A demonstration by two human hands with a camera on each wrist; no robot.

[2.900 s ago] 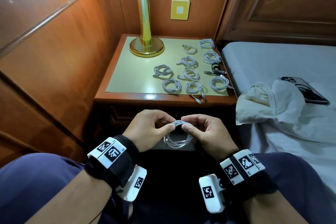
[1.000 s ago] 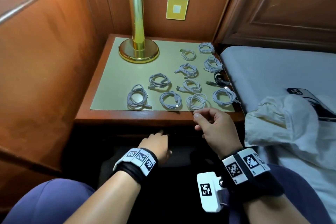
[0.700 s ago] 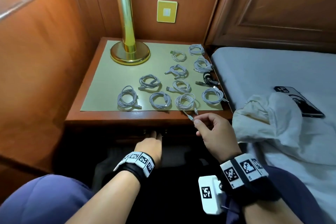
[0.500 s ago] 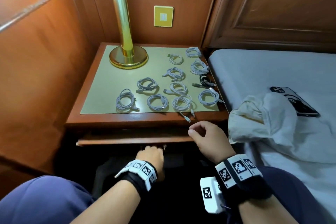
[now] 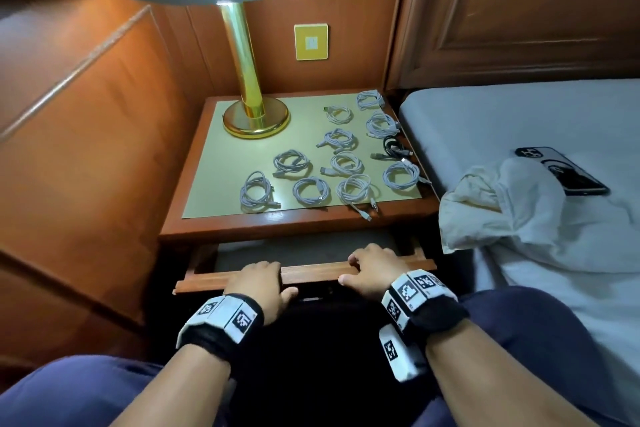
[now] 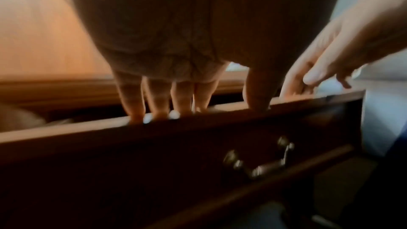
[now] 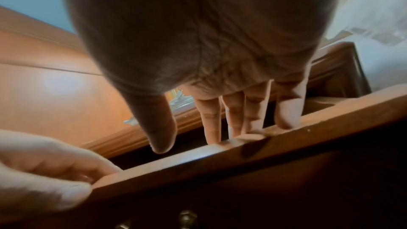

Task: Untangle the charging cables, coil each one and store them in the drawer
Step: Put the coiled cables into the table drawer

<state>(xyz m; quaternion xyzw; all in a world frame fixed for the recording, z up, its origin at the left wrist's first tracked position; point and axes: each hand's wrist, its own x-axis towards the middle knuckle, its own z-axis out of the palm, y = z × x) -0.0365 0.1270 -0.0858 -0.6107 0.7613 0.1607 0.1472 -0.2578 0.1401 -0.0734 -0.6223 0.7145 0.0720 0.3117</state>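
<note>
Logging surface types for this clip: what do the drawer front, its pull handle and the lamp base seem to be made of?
Drawer front: reddish-brown wood with a smooth varnished look, going by its sheen; solid or veneer is unclear. Both hands grip its top edge. Pull handle: dull brassy metal, judging by the glints, though blurred. Lamp base: polished gold-coloured metal, mirror-bright; possibly brass or plating.
</note>
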